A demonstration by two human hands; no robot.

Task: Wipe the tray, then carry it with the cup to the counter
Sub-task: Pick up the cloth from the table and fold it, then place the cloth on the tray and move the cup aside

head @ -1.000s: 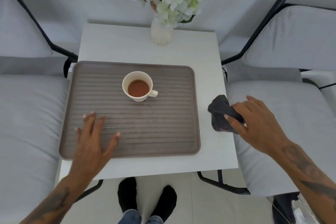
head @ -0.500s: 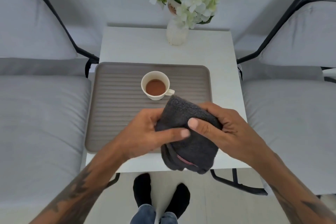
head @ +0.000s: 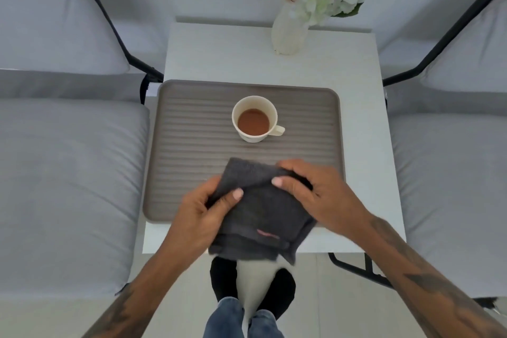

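A ribbed brown tray (head: 189, 145) lies on a small white table (head: 365, 173). A cream cup (head: 255, 118) with brown drink stands upright near the tray's middle, handle to the right. Both hands hold a dark grey cloth (head: 263, 214) above the tray's near edge. My left hand (head: 203, 214) pinches the cloth's left side. My right hand (head: 315, 192) grips its upper right part. The cloth hangs down past the table's front edge and hides the tray's near right corner.
A white vase with white flowers (head: 288, 33) stands at the table's far edge. Grey cushioned chairs with black frames flank the table, one on the left (head: 68, 173) and one on the right (head: 452, 173). My feet (head: 252, 282) are below the table's front edge.
My right hand picked the cloth up from the table's right side and brought it to the middle. My left hand left the tray and took hold of the cloth, which has spread out wider.
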